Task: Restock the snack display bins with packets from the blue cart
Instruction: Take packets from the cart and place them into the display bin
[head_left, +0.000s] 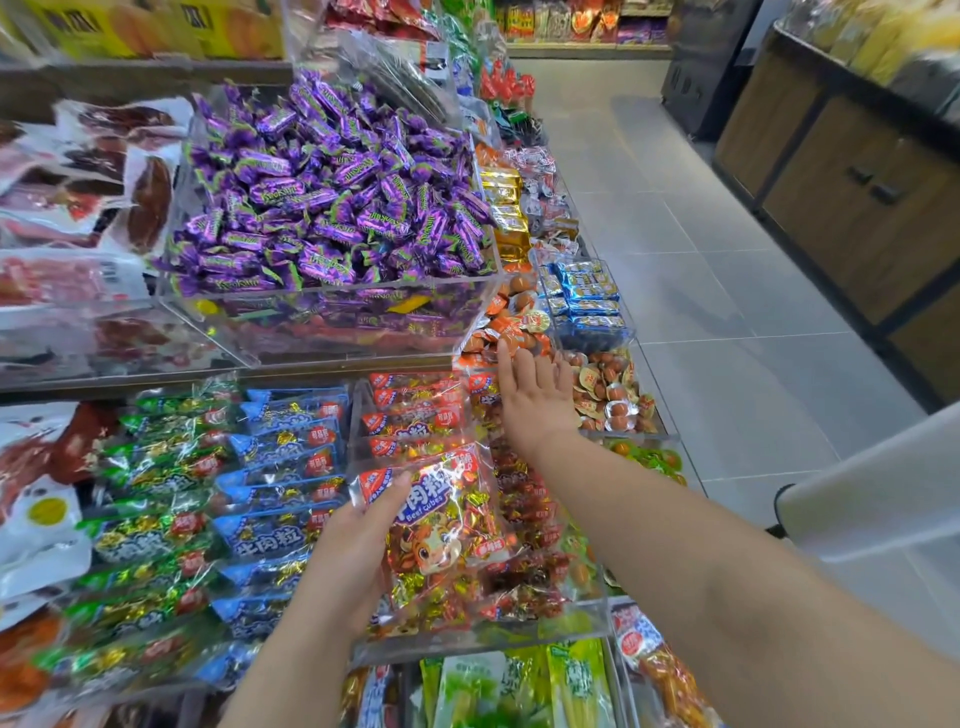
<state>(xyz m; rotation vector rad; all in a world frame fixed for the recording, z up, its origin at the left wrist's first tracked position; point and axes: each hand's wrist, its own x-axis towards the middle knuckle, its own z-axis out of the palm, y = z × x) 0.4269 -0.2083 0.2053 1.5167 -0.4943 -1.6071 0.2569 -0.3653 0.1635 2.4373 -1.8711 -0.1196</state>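
While you are looking down at the display, white meat pouches (36, 525) are lying at the left edge of the lower shelf, and rows of green packets (150, 499) and blue packets (280, 467) are sitting just beside them, overlapping front to back. Above these, purple wrapped candies (332, 192) are filling a clear tray on the upper shelf.

Your left hand (353, 551) is holding a red beef-cube packet (441, 525) by its left side; the grip is closing on it with the thumb lying across the top corner and the fingers going underneath. The packet is tilting over the clear bin (519, 631) in the middle of the lower shelf, which is already carrying more red packets stacked toward its back.

Your right hand (535, 400) is stretching forward past that bin, its grip wide, the fingers straight and spread, holding nothing. Its fingertips (503, 347) are touching the orange-sealed egg packs (511, 325) at the front right corner of the upper shelf. Small blue packs (587, 296) are sitting in a clear box just right of those eggs, and the grey tiled floor (727, 312) is running along the right edge of the shelves.
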